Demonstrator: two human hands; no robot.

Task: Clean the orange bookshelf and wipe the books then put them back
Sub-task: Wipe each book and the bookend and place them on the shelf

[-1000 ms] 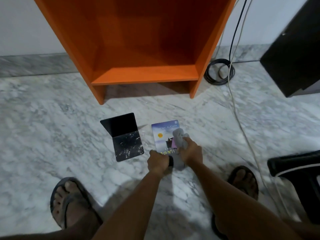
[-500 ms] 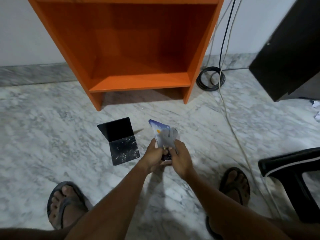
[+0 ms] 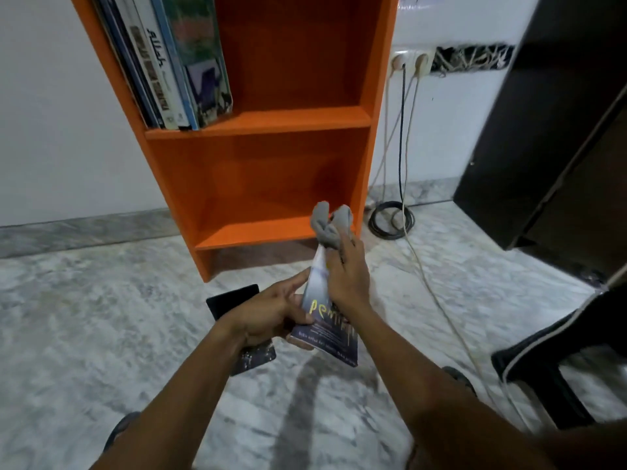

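Bookshelf (image 3: 258, 123): orange, standing on the floor against a white wall; two of its shelves are in view.
Row of books (image 3: 176, 62): upright at the left end of the upper shelf, leaning on the bookshelf's left side.
Book (image 3: 325, 329): held in the air in front of the lower shelf's right end, tilted, with its top edge pointing toward the bookshelf and yellow lettering on its dark cover.
Left hand (image 3: 271, 313): grasps the book at its lower left edge, thumb on the cover and fingers underneath.
Right hand (image 3: 346, 276): grips the cloth and presses it on the upper part of the cover.
Cloth (image 3: 327, 225): grey, bunched, sticking out past the right fingertips at the book's top edge.
Dark notebook (image 3: 230, 300): lies on the floor below the left hand, partly hidden by it.
Floor (image 3: 101, 317): grey-white marble.
Cables (image 3: 390, 220): hang from wall sockets (image 3: 410, 64) to a coil just right of the bookshelf's base.
Dark cabinet (image 3: 549, 130): at the right edge.
Black chair (image 3: 559, 351): on the floor, lower right.
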